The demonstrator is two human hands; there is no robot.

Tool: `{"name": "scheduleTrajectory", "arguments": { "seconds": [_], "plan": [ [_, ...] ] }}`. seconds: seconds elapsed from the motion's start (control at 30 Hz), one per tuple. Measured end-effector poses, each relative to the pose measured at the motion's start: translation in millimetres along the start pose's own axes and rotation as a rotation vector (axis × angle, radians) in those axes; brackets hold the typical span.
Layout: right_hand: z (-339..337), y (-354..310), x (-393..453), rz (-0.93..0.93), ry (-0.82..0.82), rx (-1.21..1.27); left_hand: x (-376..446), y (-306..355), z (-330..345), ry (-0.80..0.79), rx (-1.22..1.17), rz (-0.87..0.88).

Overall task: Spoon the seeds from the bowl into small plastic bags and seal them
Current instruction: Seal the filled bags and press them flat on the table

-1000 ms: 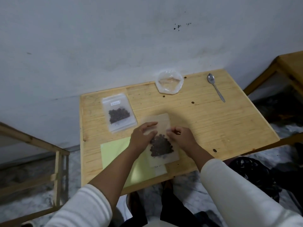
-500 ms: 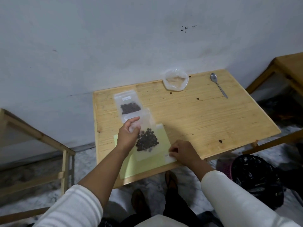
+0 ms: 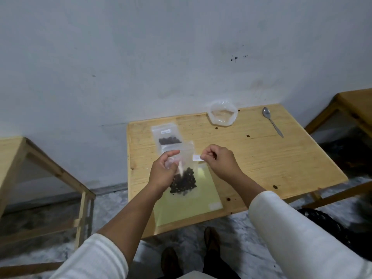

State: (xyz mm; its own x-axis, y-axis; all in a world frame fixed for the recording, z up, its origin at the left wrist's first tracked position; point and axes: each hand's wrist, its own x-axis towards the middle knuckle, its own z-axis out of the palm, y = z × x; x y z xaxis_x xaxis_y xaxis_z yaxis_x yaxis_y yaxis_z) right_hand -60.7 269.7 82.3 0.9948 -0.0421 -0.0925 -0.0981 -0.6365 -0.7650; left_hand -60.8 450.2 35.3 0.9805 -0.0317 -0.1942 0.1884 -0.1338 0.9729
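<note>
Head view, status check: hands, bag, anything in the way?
Left hand grips clear plastic bag of dark seeds, lifted. Right hand pinches small white label. Nothing in the way.

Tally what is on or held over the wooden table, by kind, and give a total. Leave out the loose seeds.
Seed bags: 2, one lying flat, one held up by the left hand
Clear plastic bowl: 1
Metal spoon: 1
Light green sheet: 1
Small white label, pinched in the right hand: 1
Total: 6

pale wood table (image 3: 281,158), glossy metal spoon (image 3: 272,121)
</note>
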Motion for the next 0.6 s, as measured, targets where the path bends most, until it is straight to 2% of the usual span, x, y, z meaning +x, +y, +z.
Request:
{"name": "scheduleTrajectory", "arguments": {
  "seconds": [0.2, 0.37, 0.6],
  "plan": [
    [15.9, -36.3, 17.1, -0.076, -0.022, -0.065, 3.3, 21.4, -5.6, -0.034, -0.04, 0.043],
    [20.5, -49.1, 25.7, -0.128, 0.001, -0.15, 6.1, 34.3, -9.4, 0.009, -0.127, 0.054],
    [29.4, -58.7, 35.3, -0.262, 0.136, -0.154, 19.2, 42.1, -9.5, 0.207, -0.101, 0.118]
  ]
}}
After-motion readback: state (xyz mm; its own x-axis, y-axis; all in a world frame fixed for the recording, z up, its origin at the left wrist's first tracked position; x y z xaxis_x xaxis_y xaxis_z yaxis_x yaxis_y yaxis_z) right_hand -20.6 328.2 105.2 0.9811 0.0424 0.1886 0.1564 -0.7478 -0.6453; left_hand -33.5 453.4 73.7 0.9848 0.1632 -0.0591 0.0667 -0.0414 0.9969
